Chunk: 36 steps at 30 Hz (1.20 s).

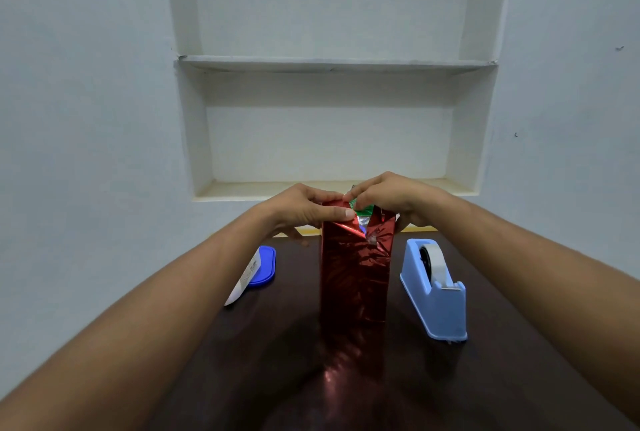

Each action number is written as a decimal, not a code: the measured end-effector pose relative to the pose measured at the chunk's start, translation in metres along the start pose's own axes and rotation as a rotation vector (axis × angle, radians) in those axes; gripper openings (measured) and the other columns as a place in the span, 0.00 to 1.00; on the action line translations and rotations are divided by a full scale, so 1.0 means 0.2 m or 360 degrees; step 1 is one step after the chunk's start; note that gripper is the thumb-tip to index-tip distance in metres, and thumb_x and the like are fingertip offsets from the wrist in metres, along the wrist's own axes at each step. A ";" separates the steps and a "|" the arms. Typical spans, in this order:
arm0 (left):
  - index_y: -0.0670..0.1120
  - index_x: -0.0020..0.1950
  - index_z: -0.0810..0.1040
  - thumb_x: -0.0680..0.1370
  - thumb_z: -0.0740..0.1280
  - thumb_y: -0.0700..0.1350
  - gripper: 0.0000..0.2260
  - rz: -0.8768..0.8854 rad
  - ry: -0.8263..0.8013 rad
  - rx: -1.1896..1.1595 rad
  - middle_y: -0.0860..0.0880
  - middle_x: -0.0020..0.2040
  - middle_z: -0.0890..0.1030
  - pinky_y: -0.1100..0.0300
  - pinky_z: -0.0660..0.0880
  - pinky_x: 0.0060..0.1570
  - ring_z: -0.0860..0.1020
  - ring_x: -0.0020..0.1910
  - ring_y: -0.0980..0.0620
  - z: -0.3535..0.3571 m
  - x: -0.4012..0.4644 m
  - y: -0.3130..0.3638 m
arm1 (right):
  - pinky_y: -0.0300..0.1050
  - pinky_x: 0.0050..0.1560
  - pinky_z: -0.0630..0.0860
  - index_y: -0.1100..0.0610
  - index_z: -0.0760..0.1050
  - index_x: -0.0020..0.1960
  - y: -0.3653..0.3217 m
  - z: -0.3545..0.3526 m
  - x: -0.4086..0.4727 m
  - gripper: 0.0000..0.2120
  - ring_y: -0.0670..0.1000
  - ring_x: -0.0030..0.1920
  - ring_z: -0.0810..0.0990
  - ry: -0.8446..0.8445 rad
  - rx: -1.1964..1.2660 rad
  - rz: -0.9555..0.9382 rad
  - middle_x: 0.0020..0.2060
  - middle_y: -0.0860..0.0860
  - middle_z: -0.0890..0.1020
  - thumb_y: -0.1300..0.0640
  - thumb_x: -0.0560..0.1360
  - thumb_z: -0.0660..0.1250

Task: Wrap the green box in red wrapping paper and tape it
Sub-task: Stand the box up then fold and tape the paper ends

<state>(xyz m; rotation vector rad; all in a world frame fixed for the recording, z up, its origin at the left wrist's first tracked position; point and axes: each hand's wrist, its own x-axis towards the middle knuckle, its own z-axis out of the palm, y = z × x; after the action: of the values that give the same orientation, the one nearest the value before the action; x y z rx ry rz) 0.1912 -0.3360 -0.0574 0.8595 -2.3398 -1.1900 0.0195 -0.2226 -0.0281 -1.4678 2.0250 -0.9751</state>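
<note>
The green box (362, 209) stands upright on the dark table (277, 344), almost wholly covered in shiny red wrapping paper (355, 274). Only a small green patch shows at its open top end. My left hand (304, 210) holds the top left of the package, its thumb pressing a red flap down across the top edge. My right hand (391, 196) pinches the paper at the top right, fingers curled over the green patch. A crumpled seam runs down the front face.
A light blue tape dispenser (434, 292) with a roll of clear tape stands right of the package. A blue-lidded item with a white label (256, 269) lies to the left. Behind the table is a white wall with a recessed shelf niche (332, 63).
</note>
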 end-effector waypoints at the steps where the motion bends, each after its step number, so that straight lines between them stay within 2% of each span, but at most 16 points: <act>1: 0.66 0.62 0.83 0.64 0.80 0.65 0.27 0.0001 0.0023 0.0015 0.56 0.55 0.87 0.46 0.84 0.53 0.83 0.60 0.51 0.00 0.00 0.00 | 0.65 0.54 0.82 0.46 0.85 0.53 0.00 0.00 0.00 0.10 0.61 0.52 0.86 0.0009 0.0012 0.0001 0.60 0.50 0.83 0.59 0.76 0.71; 4: 0.62 0.65 0.83 0.65 0.82 0.63 0.29 -0.0001 0.0099 0.0007 0.56 0.55 0.87 0.44 0.85 0.52 0.83 0.58 0.52 0.01 0.02 -0.01 | 0.57 0.55 0.82 0.45 0.86 0.53 0.03 0.01 -0.02 0.11 0.56 0.49 0.85 0.0085 0.0244 0.0011 0.54 0.51 0.85 0.58 0.75 0.73; 8: 0.62 0.60 0.85 0.67 0.82 0.59 0.22 -0.0017 0.0134 -0.0091 0.55 0.53 0.88 0.42 0.83 0.52 0.85 0.56 0.51 0.02 0.04 -0.03 | 0.52 0.60 0.79 0.43 0.87 0.49 0.12 0.03 -0.10 0.09 0.44 0.53 0.81 0.0644 0.0649 -0.0133 0.49 0.41 0.85 0.54 0.72 0.73; 10: 0.62 0.57 0.86 0.67 0.82 0.58 0.19 -0.0019 0.0137 -0.0134 0.55 0.52 0.88 0.42 0.83 0.52 0.85 0.55 0.51 0.02 0.04 -0.04 | 0.49 0.53 0.82 0.47 0.87 0.46 0.21 0.03 -0.18 0.05 0.47 0.49 0.84 0.0864 0.0670 -0.0113 0.46 0.44 0.87 0.55 0.74 0.72; 12: 0.62 0.58 0.85 0.68 0.82 0.57 0.19 -0.0018 0.0132 -0.0150 0.56 0.52 0.88 0.44 0.84 0.51 0.85 0.54 0.52 0.03 0.04 -0.04 | 0.48 0.44 0.81 0.52 0.86 0.43 0.32 0.04 -0.24 0.05 0.51 0.40 0.84 0.0934 0.0483 0.0049 0.43 0.51 0.87 0.55 0.74 0.71; 15: 0.62 0.60 0.85 0.68 0.82 0.57 0.21 -0.0019 0.0123 -0.0148 0.56 0.53 0.87 0.42 0.84 0.52 0.85 0.53 0.53 0.04 0.04 -0.03 | 0.45 0.36 0.75 0.60 0.80 0.38 0.53 0.02 -0.27 0.10 0.58 0.36 0.82 0.0835 -0.0150 0.0408 0.38 0.58 0.83 0.53 0.69 0.67; 17: 0.62 0.59 0.85 0.68 0.82 0.57 0.21 -0.0019 0.0116 -0.0147 0.55 0.52 0.87 0.41 0.84 0.52 0.84 0.53 0.52 0.04 0.04 -0.03 | 0.43 0.34 0.70 0.57 0.73 0.37 0.61 0.00 -0.29 0.09 0.55 0.32 0.75 0.0729 -0.0265 0.0620 0.38 0.56 0.78 0.52 0.70 0.65; 20: 0.60 0.62 0.84 0.66 0.82 0.58 0.25 -0.0015 0.0108 -0.0138 0.54 0.54 0.87 0.41 0.85 0.51 0.84 0.53 0.52 0.03 0.03 -0.04 | 0.48 0.30 0.78 0.59 0.74 0.53 0.64 -0.01 -0.32 0.09 0.56 0.39 0.80 0.0521 0.0222 0.0855 0.46 0.56 0.78 0.54 0.78 0.67; 22: 0.59 0.65 0.83 0.63 0.82 0.59 0.30 -0.0015 0.0111 -0.0145 0.54 0.55 0.87 0.41 0.85 0.51 0.84 0.54 0.52 0.03 0.03 -0.04 | 0.57 0.33 0.82 0.60 0.71 0.60 0.64 -0.02 -0.34 0.12 0.61 0.45 0.81 0.0384 0.0429 0.0976 0.48 0.57 0.76 0.56 0.81 0.68; 25: 0.59 0.66 0.83 0.61 0.82 0.61 0.34 -0.0007 0.0104 -0.0156 0.53 0.55 0.87 0.41 0.85 0.50 0.84 0.55 0.51 0.04 0.02 -0.04 | 0.65 0.44 0.84 0.62 0.76 0.59 0.67 -0.05 -0.32 0.08 0.65 0.57 0.79 0.0313 0.0666 0.1057 0.54 0.59 0.75 0.61 0.81 0.68; 27: 0.59 0.66 0.83 0.60 0.82 0.60 0.34 -0.0007 0.0100 -0.0163 0.53 0.55 0.87 0.41 0.85 0.51 0.84 0.56 0.50 0.04 0.02 -0.04 | 0.67 0.52 0.82 0.62 0.80 0.54 0.68 -0.06 -0.29 0.04 0.64 0.58 0.77 0.0296 0.0795 0.1051 0.59 0.59 0.75 0.63 0.80 0.68; 28: 0.59 0.66 0.83 0.61 0.82 0.60 0.34 -0.0007 0.0101 -0.0164 0.53 0.55 0.87 0.41 0.85 0.50 0.84 0.56 0.50 0.03 0.02 -0.04 | 0.69 0.55 0.81 0.62 0.80 0.56 0.68 -0.06 -0.29 0.05 0.63 0.54 0.77 0.0294 0.0854 0.1042 0.57 0.59 0.76 0.63 0.80 0.68; 30: 0.58 0.67 0.83 0.61 0.82 0.60 0.34 -0.0012 0.0102 -0.0165 0.52 0.56 0.87 0.42 0.85 0.49 0.84 0.56 0.50 0.03 0.02 -0.04 | 0.74 0.56 0.78 0.61 0.78 0.62 0.69 -0.04 -0.28 0.11 0.63 0.53 0.76 0.0343 0.0982 0.1002 0.54 0.58 0.76 0.62 0.80 0.69; 33: 0.58 0.67 0.83 0.62 0.82 0.60 0.33 -0.0025 0.0101 -0.0174 0.52 0.56 0.87 0.45 0.86 0.47 0.84 0.56 0.49 0.03 0.03 -0.04 | 0.78 0.55 0.76 0.58 0.78 0.65 0.71 -0.02 -0.30 0.15 0.62 0.63 0.75 0.0459 0.1219 0.0911 0.61 0.58 0.76 0.63 0.79 0.67; 36: 0.58 0.66 0.83 0.62 0.82 0.59 0.32 -0.0025 0.0095 -0.0179 0.52 0.55 0.87 0.48 0.85 0.44 0.84 0.56 0.50 0.04 0.03 -0.04 | 0.72 0.52 0.80 0.61 0.77 0.64 0.76 0.03 -0.34 0.16 0.57 0.55 0.79 0.0622 0.1332 0.0808 0.62 0.56 0.78 0.65 0.77 0.69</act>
<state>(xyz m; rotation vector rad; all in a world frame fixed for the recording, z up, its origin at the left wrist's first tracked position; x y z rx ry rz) 0.1859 -0.3386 -0.0672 0.8637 -2.2002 -1.2718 -0.0482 -0.1315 -0.1503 -0.3245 1.7168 -1.6613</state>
